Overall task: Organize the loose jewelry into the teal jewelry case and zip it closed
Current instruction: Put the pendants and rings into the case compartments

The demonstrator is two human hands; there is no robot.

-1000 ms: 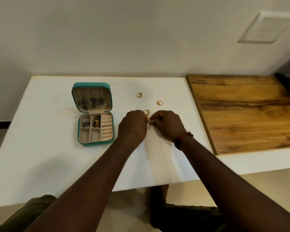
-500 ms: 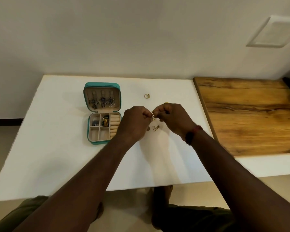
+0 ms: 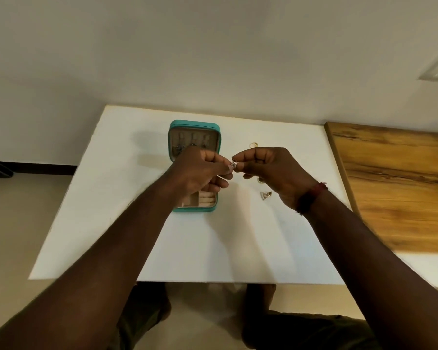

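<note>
Here, a small silvery earring (image 3: 233,164) is pinched between the fingertips of both hands, held above the white table (image 3: 111,198). The left hand (image 3: 200,170) is curled closed, its thumb and forefinger meeting on the left side of the earring; the right hand (image 3: 268,170) is likewise curled, gripping the same piece from the right. A dark red band (image 3: 310,198) is worn on the right wrist.

The teal case (image 3: 194,125) lies open on the table, just behind and beneath the left hand, which covers its middle. In the raised lid, three dangling pieces (image 3: 193,144) are seen hanging in a row. In the near half, a cream ring-roll section (image 3: 208,199) and one bare compartment (image 3: 190,202) are visible; the other compartments are hidden by the hand.

Loose jewelry is left on the table to the right of the case: a gold ring (image 3: 254,145) just beyond the right hand, another gold piece (image 3: 260,180) partly hidden under that hand, and a triangular earring (image 3: 265,195) near the wrist. A wooden board (image 3: 395,183) is set along the table's right side, well apart from the case. The zipper's state cannot be made out.
</note>
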